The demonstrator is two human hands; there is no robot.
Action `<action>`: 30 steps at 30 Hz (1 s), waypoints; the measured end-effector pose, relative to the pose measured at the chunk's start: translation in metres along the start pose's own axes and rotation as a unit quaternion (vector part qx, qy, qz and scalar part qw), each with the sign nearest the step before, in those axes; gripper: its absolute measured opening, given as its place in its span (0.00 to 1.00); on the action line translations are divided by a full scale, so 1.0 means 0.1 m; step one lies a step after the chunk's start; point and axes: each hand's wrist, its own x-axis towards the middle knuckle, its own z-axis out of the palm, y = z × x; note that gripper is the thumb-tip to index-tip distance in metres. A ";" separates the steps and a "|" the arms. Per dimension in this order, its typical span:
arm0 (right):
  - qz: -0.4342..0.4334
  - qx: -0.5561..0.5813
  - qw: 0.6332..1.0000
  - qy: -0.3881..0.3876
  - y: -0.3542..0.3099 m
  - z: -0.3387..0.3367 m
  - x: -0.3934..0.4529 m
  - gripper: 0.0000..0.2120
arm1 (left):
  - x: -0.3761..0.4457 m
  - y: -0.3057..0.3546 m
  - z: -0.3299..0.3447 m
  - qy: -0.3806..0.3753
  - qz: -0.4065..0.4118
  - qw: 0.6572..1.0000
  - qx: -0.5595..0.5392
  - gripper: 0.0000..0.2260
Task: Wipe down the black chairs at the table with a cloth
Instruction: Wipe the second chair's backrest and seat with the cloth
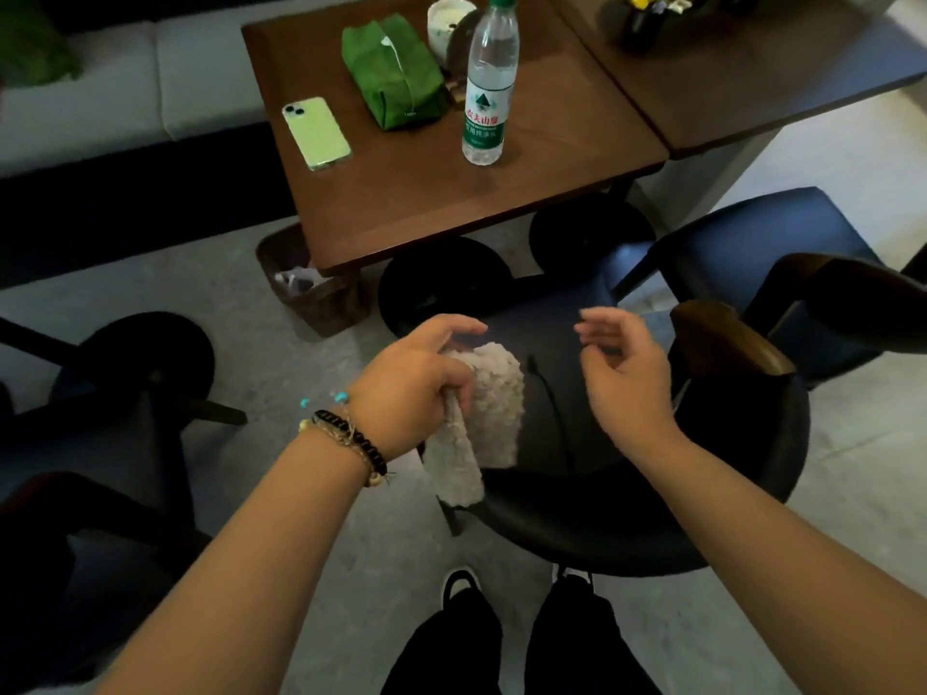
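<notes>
Left hand [416, 383]: above the near chair's front left edge, lower fingers and thumb curled round a cloth, forefinger stretched forward and free. Beaded bracelets [351, 438] on the wrist.

Cloth [481, 418]: pale, nubbly, bunched in the left hand; one fold hanging below the fist, the rest draped toward the chair seat. Contact with the seat: cannot tell.

Right hand [627, 373]: over the seat, to the right of the cloth and apart from it, fingers loosely bent and slightly spread, holding nothing. Somewhat blurred.

Near chair [602, 514]: black, rounded seat and curved back, directly in front of the legs; brown wooden armrest [722, 338] at its right.

Second chair [752, 243]: dark with a bluish seat, to the right, drawn up near the table corner.

Further dark chairs [125, 393]: at the left, partly in shadow.

Table [426, 193]: brown wood, beyond the near chair. A second table [752, 82] butted against its right side.

On the first table:
- phone [316, 132], light green, lying face down near the left edge;
- green pouch [391, 72], behind the phone and to its right;
- water bottle [489, 87], clear, green label and cap, upright, right of the pouch;
- white cup [446, 22], behind the bottle and pouch.

Brown basket [311, 288]: on the floor under the table's near left corner, scraps inside.

Black trousers and shoes [461, 584]: at the bottom edge, just behind the near chair.
</notes>
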 end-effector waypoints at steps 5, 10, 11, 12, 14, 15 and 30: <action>-0.096 -0.062 0.945 -0.308 -0.28 0.28 -0.15 0.30 | -0.09 -0.06 -0.03 0.082 -0.022 0.992 -0.088 0.16; -0.116 -0.161 0.952 -0.232 -0.31 0.44 -0.16 0.06 | -0.28 -0.17 0.12 0.183 -0.167 0.928 -0.280 0.23; -0.118 -0.169 0.960 -0.191 -0.29 0.43 -0.13 0.05 | -0.33 -0.21 0.17 0.210 -0.207 0.904 -0.311 0.22; -0.118 -0.182 0.967 -0.136 -0.25 0.40 -0.09 0.07 | -0.38 -0.26 0.23 0.240 -0.251 0.876 -0.335 0.20; -0.098 -0.196 0.975 -0.019 -0.15 0.34 -0.06 0.12 | -0.48 -0.37 0.40 0.288 -0.348 0.814 -0.366 0.15; -0.085 -0.188 0.978 0.026 -0.10 0.34 -0.08 0.14 | -0.52 -0.41 0.50 0.300 -0.394 0.783 -0.376 0.14; 0.234 -0.042 0.934 -0.265 0.57 1.54 -0.35 0.29 | -0.26 -0.77 1.62 0.322 -0.593 0.569 -0.470 0.15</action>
